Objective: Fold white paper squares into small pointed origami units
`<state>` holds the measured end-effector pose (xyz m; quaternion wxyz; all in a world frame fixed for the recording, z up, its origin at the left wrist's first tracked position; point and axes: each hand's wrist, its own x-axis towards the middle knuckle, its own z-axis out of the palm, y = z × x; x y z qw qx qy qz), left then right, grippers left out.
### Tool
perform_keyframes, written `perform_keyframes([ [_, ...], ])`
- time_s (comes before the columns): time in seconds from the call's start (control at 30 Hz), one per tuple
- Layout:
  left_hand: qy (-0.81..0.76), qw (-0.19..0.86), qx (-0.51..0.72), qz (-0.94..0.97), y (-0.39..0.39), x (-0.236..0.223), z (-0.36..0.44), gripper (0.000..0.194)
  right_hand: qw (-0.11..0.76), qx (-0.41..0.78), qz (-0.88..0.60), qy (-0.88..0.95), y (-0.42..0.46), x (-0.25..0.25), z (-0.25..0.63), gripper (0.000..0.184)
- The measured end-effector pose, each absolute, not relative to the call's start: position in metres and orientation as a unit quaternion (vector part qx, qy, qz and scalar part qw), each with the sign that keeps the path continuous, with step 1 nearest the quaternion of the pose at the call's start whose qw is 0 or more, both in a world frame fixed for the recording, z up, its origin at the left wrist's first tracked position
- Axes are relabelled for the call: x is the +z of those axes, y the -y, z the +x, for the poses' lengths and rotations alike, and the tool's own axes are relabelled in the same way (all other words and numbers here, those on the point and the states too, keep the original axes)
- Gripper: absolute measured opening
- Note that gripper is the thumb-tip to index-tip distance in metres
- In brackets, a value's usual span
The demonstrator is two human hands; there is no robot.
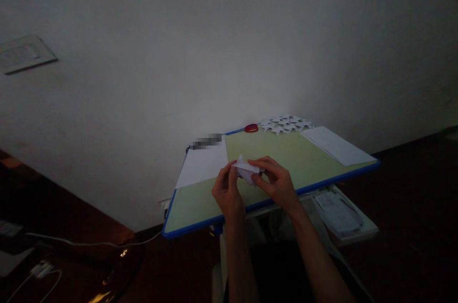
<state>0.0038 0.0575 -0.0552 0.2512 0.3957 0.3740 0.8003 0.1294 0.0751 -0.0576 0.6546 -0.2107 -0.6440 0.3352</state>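
A small piece of folded white paper is held up over the near part of the desk. My left hand pinches its left end between thumb and fingers. On the other side, my right hand grips the right end, fingers along the top and thumb below. A pointed flap stands up from the paper's upper edge. The fold details are too dim to make out.
The pale green desk has a blue edge and stands against a wall. A white sheet lies left, stacked paper right. Scissors with red handles and several folded paper pieces lie at the back.
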Motion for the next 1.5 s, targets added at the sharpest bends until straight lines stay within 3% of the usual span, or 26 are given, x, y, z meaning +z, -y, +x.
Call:
perform_keyframes([
  [0.27, -0.369, 0.245, 0.802, 0.4, -0.057, -0.054, 0.005, 0.019, 0.655, 0.332, -0.213, 0.644, -0.076, -0.058, 0.128, 0.04],
  [0.53, -0.321, 0.317, 0.787, 0.421, -0.055, -0.05, 0.006, 0.024, 0.67, 0.348, -0.215, 0.62, -0.077, -0.058, 0.129, 0.04],
  [0.9, -0.327, 0.284, 0.789, 0.435, -0.053, -0.047, 0.007, 0.026, 0.708, 0.404, -0.247, 0.524, -0.075, -0.059, 0.123, 0.047],
  [1.17, -0.39, 0.258, 0.768, 0.438, -0.05, -0.043, 0.008, 0.029, 0.74, 0.295, -0.263, 0.544, -0.075, -0.056, 0.125, 0.021],
  [1.5, -0.403, 0.248, 0.755, 0.453, -0.041, -0.039, 0.003, 0.03, 0.671, 0.342, -0.211, 0.623, -0.076, -0.062, 0.126, 0.048],
])
